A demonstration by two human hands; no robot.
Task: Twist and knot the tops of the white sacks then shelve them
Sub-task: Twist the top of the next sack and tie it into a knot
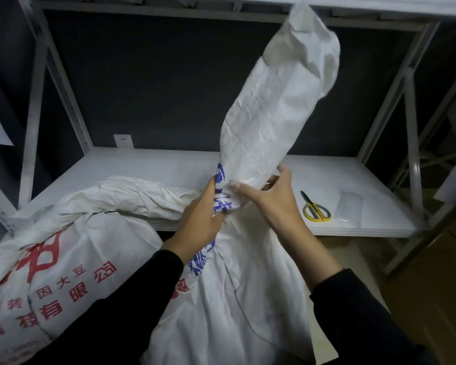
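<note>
Left hand (203,217) clamps the twisted neck of the white woven sack with blue print (234,299). Right hand (271,198) wraps round just above, at the foot of the loose top (277,101). That tail's long axis rises from both hands, tilting right over the front edge of the white metal shelf (142,167). Right hand's nearer; I'd judge it loops the knot.

Storeroom, prob. warehouse: bare white steel racking (63,83), printed bulk sacks (50,272), cardboard cartons (432,285) on floor.
</note>
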